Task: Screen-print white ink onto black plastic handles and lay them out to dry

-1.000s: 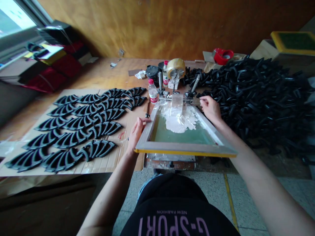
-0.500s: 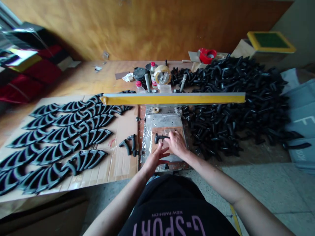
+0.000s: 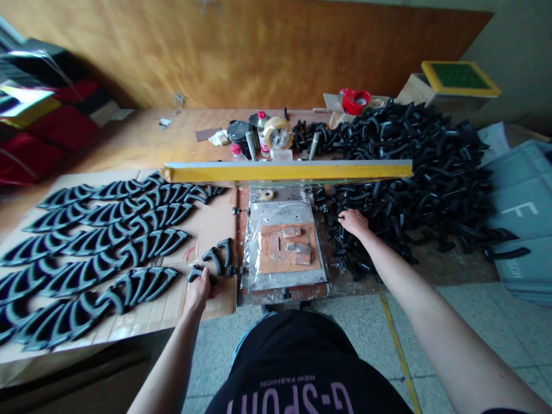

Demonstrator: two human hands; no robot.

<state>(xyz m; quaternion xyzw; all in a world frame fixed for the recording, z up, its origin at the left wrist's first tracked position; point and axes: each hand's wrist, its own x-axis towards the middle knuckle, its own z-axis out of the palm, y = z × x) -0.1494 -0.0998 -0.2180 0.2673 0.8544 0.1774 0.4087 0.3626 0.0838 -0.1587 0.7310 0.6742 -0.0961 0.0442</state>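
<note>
Black handle (image 3: 195, 272) pinched in our left grip (image 3: 199, 289), we should keep it clear of the loose pieces (image 3: 228, 253) just beyond. Our right grip's (image 3: 354, 221) hold, beside the pile (image 3: 414, 149), we cannot tell.

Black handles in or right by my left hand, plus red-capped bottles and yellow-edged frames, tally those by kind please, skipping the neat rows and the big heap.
Black handle in the left hand: 1
Loose black handles beside it: 2
Red-capped bottles: 2
Yellow-edged frames: 2
Total: 7
</note>
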